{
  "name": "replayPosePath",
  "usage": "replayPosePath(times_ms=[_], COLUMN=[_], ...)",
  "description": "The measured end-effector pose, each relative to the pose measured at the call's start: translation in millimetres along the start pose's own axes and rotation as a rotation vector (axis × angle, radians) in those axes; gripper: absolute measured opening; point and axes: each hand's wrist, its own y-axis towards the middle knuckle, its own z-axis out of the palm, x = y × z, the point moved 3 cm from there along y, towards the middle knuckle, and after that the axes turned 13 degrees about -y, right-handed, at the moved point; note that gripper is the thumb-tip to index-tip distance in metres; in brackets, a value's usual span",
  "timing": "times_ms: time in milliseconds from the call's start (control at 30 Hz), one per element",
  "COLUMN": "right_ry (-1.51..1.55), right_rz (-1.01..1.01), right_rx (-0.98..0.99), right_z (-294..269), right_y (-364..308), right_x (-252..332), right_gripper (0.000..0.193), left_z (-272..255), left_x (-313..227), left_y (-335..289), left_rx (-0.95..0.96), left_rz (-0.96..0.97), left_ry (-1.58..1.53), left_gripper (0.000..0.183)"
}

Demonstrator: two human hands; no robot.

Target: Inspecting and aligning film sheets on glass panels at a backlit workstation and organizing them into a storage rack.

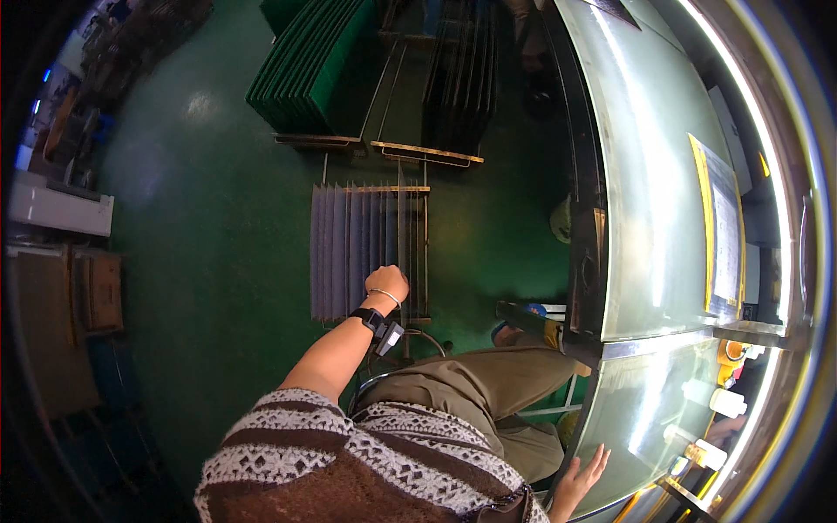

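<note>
My left hand (pixel 388 282), with a bracelet and a dark wrist device on its arm, reaches out to a rack of upright thin panels (pixel 340 248). Its fingers are curled closed at the near end of one thin panel (pixel 402 213), which stands a little taller than its neighbours. The fingertips are hidden beneath the hand. My right hand (pixel 582 481) lies open, fingers spread, at the near edge of the lit glass-topped table (pixel 641 410). Nothing shows in it.
Racks of green panels (pixel 305 65) and dark panels (pixel 459 83) stand beyond on the green floor. A yellow-edged sheet (pixel 722 231) lies on the table. White bottles (pixel 727 402) stand at its far side, below a bright tube light. A stool (pixel 370 381) is under me.
</note>
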Motion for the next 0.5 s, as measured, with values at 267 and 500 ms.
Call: replayPosePath(times_ms=[267, 500], right_ry=[0.016, 0.004], right_rz=[0.009, 0.022], right_rx=[0.017, 0.015], right_z=[-1, -1], right_y=[3, 3], right_x=[-2, 3], right_gripper=[0.057, 0.057], left_z=[4, 51], left_x=[8, 34], left_y=[11, 47], left_rx=[0.071, 0.161], left_rz=[-0.024, -0.042], left_ry=[0.057, 0.129], left_gripper=[0.024, 0.03])
